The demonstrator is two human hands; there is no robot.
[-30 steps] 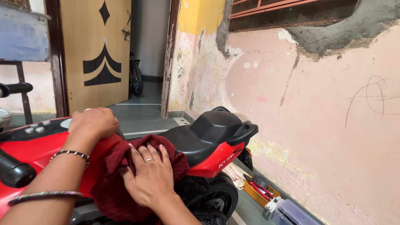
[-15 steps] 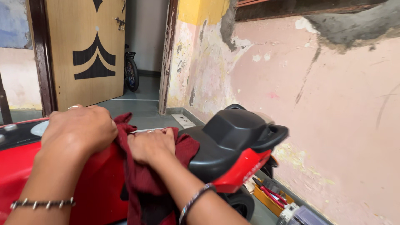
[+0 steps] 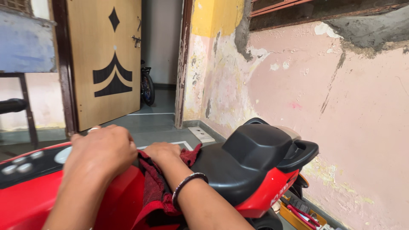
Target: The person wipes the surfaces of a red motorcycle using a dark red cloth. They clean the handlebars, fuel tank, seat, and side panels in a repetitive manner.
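the left hand rests curled on top of the red body of a toy motorbike, gripping nothing that shows. just beside it, the right hand presses a dark red cloth against the bike, next to the black seat; the cloth hangs down the side. the floor is grey, the pink wall peeling and patched. a wooden door stands open, a bicycle wheel behind it. a yellow tray with tools lies by the wall.
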